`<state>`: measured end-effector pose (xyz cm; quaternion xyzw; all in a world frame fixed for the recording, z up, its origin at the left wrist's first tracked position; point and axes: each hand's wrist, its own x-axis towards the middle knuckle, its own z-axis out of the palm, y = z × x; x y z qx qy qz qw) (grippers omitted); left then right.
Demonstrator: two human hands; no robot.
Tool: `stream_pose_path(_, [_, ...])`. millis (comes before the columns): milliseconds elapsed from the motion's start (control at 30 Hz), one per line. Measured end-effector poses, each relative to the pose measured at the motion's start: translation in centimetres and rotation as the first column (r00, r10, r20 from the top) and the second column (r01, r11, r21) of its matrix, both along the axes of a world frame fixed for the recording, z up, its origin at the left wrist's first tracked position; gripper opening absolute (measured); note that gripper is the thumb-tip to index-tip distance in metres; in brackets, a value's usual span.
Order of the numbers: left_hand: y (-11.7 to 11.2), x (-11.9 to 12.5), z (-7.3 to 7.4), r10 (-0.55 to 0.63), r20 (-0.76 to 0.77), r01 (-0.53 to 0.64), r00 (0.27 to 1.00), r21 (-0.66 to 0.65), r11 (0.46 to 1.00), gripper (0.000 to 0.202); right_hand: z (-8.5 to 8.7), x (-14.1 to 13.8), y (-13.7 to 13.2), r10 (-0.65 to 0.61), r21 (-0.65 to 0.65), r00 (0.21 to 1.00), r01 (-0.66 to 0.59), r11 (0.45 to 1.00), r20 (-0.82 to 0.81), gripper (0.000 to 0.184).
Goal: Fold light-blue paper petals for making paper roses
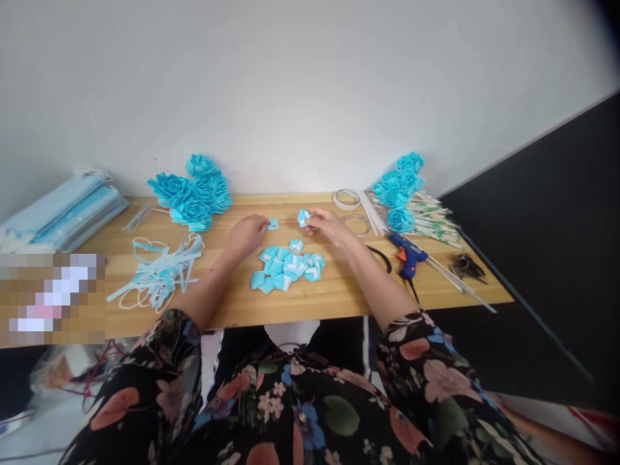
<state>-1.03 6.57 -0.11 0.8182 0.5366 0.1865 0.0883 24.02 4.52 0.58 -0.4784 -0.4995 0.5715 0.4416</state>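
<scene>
My left hand (248, 234) rests on the wooden table (310, 297), fingers curled, pinching a small blue folded piece (274, 223). To its right, my right hand (328, 226) pinches another small blue folded piece (303, 217) just above the table. Below and between both hands lies a pile of several similar blue folded pieces (287, 266) with white strips.
Blue paper-like roses (194, 194) lie at back left, more roses on sticks (404, 194) at back right. Cut ear loops and strips (157, 274) lie left. Stacked blue face masks (62, 210) far left. Tape rings (351, 210), a blue glue gun (409, 255) and scissors (467, 266) sit right.
</scene>
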Motion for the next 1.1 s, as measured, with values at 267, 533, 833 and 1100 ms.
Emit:
stream_pose_path(267, [0.1,-0.2,-1.4,0.004,-0.018,-0.003,1.0,0.045,0.999,0.032,0.2,-2.6,2.6,-0.03,-0.005,0.998,0.03,1.0,-0.049,0.024])
stream_pose_path(533, [0.9,-1.5,-1.9,-0.056,0.038,0.054,0.998,0.066,0.996,0.027,-1.1,-3.3,2.0,-0.057,0.088,0.996,0.063,0.994,-0.076,0.025])
stream_pose_path(833, [0.4,-1.2,-1.4,0.16,0.33,-0.161,0.93,-0.025,0.987,0.022,-0.8,-3.8,1.1,-0.066,0.151,0.997,0.07,0.986,-0.033,0.023])
stream_pose_path(1100, [-1.5,0.6,-0.3,-0.031,0.583,0.111,0.812,-0.102,0.988,0.036,-0.8,-5.1,0.3,0.001,0.272,1.0,-0.006,0.962,0.017,0.027])
